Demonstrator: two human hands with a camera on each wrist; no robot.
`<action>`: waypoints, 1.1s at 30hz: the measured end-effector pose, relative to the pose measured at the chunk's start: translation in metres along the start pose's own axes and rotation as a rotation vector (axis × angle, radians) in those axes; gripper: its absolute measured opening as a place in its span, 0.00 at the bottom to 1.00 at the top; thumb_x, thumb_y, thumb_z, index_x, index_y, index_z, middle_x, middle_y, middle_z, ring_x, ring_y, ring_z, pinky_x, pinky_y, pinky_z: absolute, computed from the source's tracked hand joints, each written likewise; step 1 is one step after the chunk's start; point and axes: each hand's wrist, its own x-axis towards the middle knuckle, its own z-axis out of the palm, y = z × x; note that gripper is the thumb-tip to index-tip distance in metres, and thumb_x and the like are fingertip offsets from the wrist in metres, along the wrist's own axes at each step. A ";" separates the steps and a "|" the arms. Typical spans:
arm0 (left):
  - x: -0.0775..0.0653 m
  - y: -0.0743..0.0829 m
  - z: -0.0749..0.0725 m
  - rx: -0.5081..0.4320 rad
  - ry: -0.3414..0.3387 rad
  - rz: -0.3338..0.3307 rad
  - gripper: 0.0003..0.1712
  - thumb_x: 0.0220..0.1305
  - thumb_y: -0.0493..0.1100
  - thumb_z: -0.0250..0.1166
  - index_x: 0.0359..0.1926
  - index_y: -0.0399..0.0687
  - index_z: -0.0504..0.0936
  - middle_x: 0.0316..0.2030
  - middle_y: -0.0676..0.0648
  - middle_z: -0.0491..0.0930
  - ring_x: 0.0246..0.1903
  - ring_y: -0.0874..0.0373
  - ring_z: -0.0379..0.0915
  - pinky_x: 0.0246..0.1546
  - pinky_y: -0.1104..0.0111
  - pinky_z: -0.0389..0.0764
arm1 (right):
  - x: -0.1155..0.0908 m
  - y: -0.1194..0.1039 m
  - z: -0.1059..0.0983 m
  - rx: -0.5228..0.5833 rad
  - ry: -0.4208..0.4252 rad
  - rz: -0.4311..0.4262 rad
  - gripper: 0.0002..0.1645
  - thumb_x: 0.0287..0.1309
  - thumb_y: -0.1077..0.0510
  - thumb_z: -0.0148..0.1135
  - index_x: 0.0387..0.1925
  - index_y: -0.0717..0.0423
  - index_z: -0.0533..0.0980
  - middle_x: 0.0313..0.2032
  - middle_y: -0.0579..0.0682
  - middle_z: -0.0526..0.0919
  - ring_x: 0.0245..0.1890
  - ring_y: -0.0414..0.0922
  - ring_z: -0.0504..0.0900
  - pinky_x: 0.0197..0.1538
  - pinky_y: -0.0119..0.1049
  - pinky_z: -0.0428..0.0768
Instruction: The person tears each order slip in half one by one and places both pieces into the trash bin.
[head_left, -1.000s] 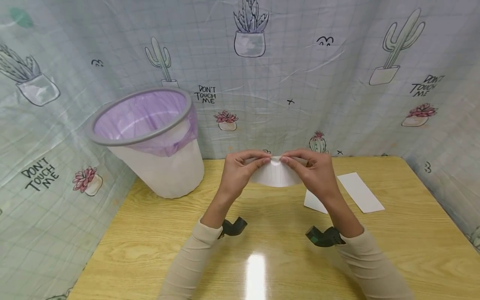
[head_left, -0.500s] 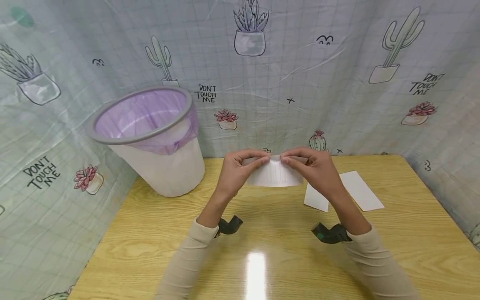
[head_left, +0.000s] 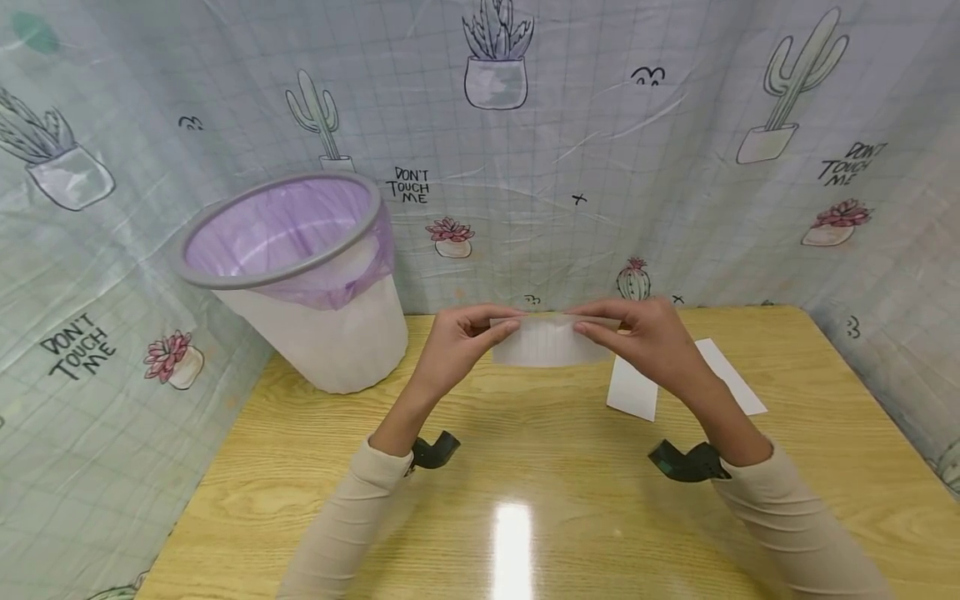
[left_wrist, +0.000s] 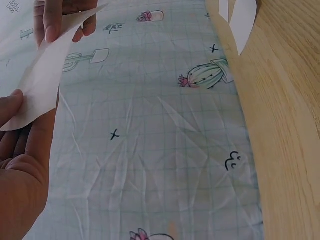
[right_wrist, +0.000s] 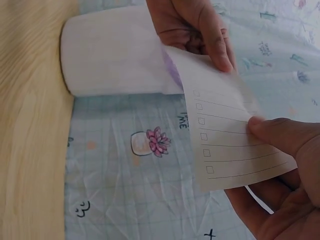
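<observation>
Between both hands, above the wooden table, is a small white sheet of checklist paper (head_left: pixel 551 343). In the right wrist view the paper (right_wrist: pixel 225 130) shows printed lines with a column of small square boxes. My left hand (head_left: pixel 454 346) pinches its left part between thumb and fingers. On the opposite side my right hand (head_left: pixel 651 340) pinches it the same way, thumb (right_wrist: pixel 280 132) on the printed face and fingers behind. The left wrist view shows the paper (left_wrist: pixel 45 82) from its edge, slightly bent, with both thumbs on it.
A white trash bin (head_left: pixel 330 342) with a grey rim and purple liner stands at the back left of the table (head_left: pixel 570 492). Two white paper pieces lie on the right: one piece (head_left: pixel 633 390) under the right wrist, another piece (head_left: pixel 731 375) beyond it. A patterned curtain (head_left: pixel 555 150) hangs behind.
Both hands have moved apart, their thumbs sliding from the middle of the paper toward its sides. The paper has gone from curved to flatter. The wrists have spread outward.
</observation>
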 end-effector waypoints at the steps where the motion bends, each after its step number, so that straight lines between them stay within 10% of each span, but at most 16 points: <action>1: 0.000 0.000 0.000 -0.002 0.002 -0.002 0.10 0.62 0.41 0.64 0.43 0.46 0.86 0.14 0.50 0.73 0.16 0.59 0.54 0.20 0.69 0.61 | 0.000 0.001 0.000 -0.010 0.006 -0.001 0.11 0.58 0.56 0.65 0.44 0.45 0.83 0.37 0.42 0.86 0.17 0.35 0.77 0.21 0.26 0.72; 6: -0.002 0.000 -0.002 -0.025 0.011 0.012 0.10 0.62 0.39 0.64 0.43 0.42 0.86 0.17 0.51 0.76 0.17 0.60 0.55 0.21 0.71 0.61 | 0.000 0.003 0.000 -0.017 0.064 0.019 0.10 0.56 0.57 0.67 0.41 0.43 0.84 0.35 0.40 0.86 0.29 0.32 0.82 0.33 0.23 0.78; 11: -0.003 -0.003 -0.003 -0.100 0.029 0.001 0.10 0.61 0.35 0.64 0.43 0.38 0.86 0.41 0.48 0.85 0.35 0.62 0.78 0.35 0.72 0.76 | 0.001 0.002 0.003 0.010 0.128 0.023 0.08 0.52 0.61 0.69 0.35 0.47 0.85 0.31 0.41 0.87 0.30 0.32 0.83 0.37 0.21 0.78; 33: -0.004 -0.043 0.002 -0.236 0.061 0.023 0.11 0.62 0.40 0.64 0.45 0.46 0.86 0.43 0.47 0.84 0.47 0.53 0.79 0.43 0.67 0.80 | 0.003 -0.031 0.002 0.069 0.164 0.061 0.06 0.51 0.69 0.67 0.33 0.61 0.84 0.25 0.52 0.86 0.19 0.39 0.81 0.24 0.22 0.69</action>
